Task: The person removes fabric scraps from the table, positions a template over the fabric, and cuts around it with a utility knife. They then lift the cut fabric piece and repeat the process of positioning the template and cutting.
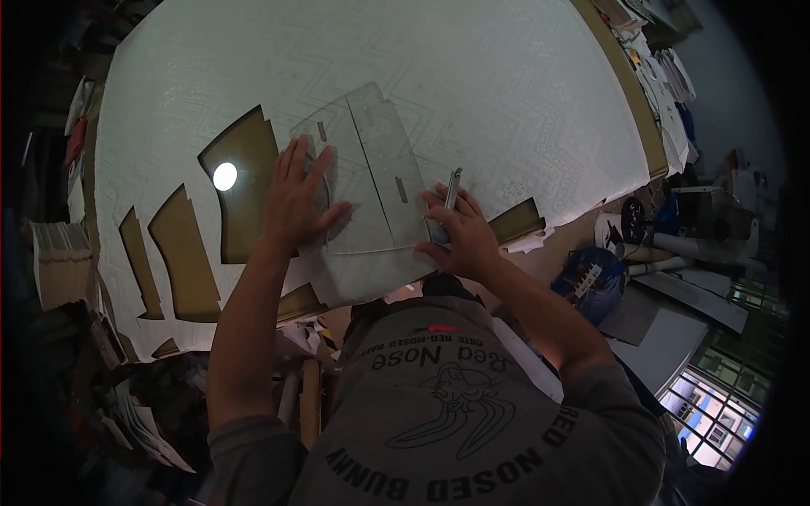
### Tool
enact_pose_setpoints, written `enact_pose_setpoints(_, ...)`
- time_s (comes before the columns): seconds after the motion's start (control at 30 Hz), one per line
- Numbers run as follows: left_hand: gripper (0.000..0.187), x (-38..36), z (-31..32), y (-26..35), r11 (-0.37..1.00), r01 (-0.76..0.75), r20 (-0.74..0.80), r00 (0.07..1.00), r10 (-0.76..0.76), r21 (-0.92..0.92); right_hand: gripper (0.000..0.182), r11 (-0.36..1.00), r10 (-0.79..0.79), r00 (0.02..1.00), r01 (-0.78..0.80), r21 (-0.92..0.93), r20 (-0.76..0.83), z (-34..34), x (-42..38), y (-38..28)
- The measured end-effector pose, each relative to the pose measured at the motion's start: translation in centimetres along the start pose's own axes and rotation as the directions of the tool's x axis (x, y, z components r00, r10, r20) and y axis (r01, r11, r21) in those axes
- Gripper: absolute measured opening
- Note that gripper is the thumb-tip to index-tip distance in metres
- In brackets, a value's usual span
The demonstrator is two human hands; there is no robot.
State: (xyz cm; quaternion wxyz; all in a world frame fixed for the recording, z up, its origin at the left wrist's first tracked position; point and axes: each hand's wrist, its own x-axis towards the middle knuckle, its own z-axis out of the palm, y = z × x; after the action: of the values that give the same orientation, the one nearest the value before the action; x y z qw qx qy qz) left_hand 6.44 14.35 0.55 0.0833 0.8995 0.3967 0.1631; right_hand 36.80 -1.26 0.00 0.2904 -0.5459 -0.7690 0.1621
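Note:
A clear flat template with a dark line along it and two small slots lies on white, zigzag-patterned sheet material. My left hand rests flat on the template's left edge, fingers stretched and thumb spread to the right. At the lower right edge of the template, my right hand grips a slim metal utility knife, its tip pointing away from me. Some of that hand's fingers touch the template's edge; the grip is partly hidden.
Curved cut-outs in the sheet bare the brown board left of my hands, with another at right. A bright round light spot falls there. Paper stacks stand at left; a blue bundle and a black fan at right.

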Motion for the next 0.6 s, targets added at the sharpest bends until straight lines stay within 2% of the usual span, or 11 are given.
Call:
enact_pose_setpoints(0.23,0.089,0.03,0.02,-0.1,1.0,-0.006,-0.005,1.0,0.006,0.012,0.06,1.0,-0.003,1.0,0.003,0.031,-0.023,0.19,0.02,0.05)
enact_pose_setpoints(0.6,0.088,-0.1,0.11,-0.26,1.0,0.008,0.01,1.0,-0.008,-0.003,0.063,0.999,-0.022,1.0,0.022,-0.024,0.012,0.06,0.2,-0.02)
